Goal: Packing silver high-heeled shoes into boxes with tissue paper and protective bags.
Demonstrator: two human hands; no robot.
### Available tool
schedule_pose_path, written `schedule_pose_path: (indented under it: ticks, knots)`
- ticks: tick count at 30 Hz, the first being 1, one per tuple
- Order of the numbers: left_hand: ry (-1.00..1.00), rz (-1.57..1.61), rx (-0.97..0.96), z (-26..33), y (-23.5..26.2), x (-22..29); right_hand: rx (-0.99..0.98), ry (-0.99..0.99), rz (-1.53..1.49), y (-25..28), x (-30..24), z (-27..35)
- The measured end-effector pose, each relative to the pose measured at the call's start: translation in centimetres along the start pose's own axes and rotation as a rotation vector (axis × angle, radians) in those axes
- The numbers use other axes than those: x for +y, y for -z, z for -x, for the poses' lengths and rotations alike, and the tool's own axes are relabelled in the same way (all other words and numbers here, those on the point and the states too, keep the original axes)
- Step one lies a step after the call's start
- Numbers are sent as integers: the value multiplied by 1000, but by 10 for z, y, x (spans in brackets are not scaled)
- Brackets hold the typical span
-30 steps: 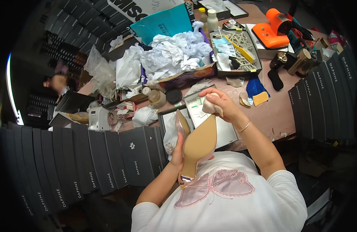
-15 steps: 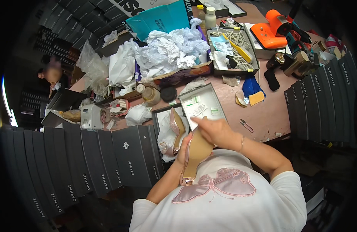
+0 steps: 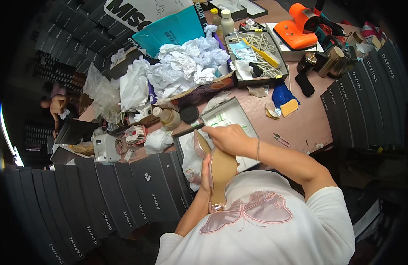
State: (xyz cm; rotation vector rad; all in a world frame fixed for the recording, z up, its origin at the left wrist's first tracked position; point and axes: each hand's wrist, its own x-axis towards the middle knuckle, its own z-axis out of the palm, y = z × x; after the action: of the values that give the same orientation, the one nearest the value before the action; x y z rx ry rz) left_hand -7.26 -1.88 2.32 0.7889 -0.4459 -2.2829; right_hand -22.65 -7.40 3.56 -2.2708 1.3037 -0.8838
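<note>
A high-heeled shoe (image 3: 223, 172) with a tan sole and a shiny pink upper stands toe-up in front of my chest, sole facing me. My left hand (image 3: 205, 174) is wrapped round its left side. Over the toe lies my right hand (image 3: 232, 140), its index finger stretched left and the others curled. Whether it pinches anything is hidden. Just behind, the matching pink shoe (image 3: 200, 144) rests on white paper in a grey shoe box (image 3: 181, 138), partly covered by my hands. The box's white-lined lid (image 3: 243, 119) lies beside it with small green-and-white packets.
Stacks of dark shoe boxes (image 3: 120, 190) flank me on the left, and more boxes (image 3: 358, 101) on the right. A carton of crumpled paper (image 3: 186, 62) and a tray of white sticks (image 3: 270, 68) stand behind. Small snips (image 3: 281, 140) lie right. Another person (image 3: 58, 106) is far left.
My right hand has slid left across the toe, its fingertip now over the box. The shoe is held more upright. My left hand keeps its hold. The whole view has shifted slightly.
</note>
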Motion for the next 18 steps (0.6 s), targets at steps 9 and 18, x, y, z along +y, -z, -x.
schedule_pose_path:
  ticks: [9, 18]
  knots:
    - [-108, -63, 116, -1, -2, 1, 39, 75, -22, 1, -25, -6]
    - [-45, 40, 256, -5, -29, 2, -267, 187, 110, 49, -56, 47]
